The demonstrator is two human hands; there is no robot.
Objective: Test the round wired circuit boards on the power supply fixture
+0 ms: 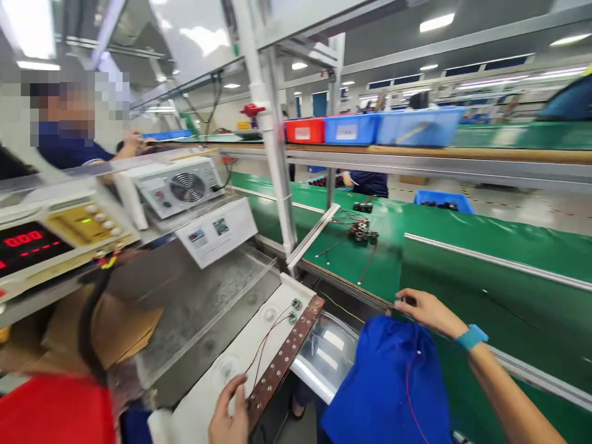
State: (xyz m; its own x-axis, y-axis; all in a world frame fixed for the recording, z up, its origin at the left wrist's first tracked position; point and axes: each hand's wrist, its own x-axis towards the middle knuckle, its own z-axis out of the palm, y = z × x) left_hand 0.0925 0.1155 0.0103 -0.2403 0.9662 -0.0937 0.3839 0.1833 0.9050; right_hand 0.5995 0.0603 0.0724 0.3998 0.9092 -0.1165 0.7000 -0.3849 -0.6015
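Observation:
On the left, my left hand (230, 412) is closed at the near ends of thin dark red wires (259, 351). Those wires run to two small round green circuit boards (294, 310) at the far end of a brown strip with rows of metal studs (282, 364). The strip lies along a white tray (217, 370). My right hand (430, 311) pinches a small black part (409, 301) above the green bench edge; its exact kind is hidden by the fingers. Below it, a red wire with a white connector (419, 353) lies over blue cloth (388, 382).
A cluster of black parts with wires (363, 231) lies on the green bench (383, 271). A power supply (41, 240) and a fan-vented grey unit (178, 185) stand left. A white post (272, 135) rises ahead. Bins (351, 129) line the shelf. A co-worker (69, 135) is at left.

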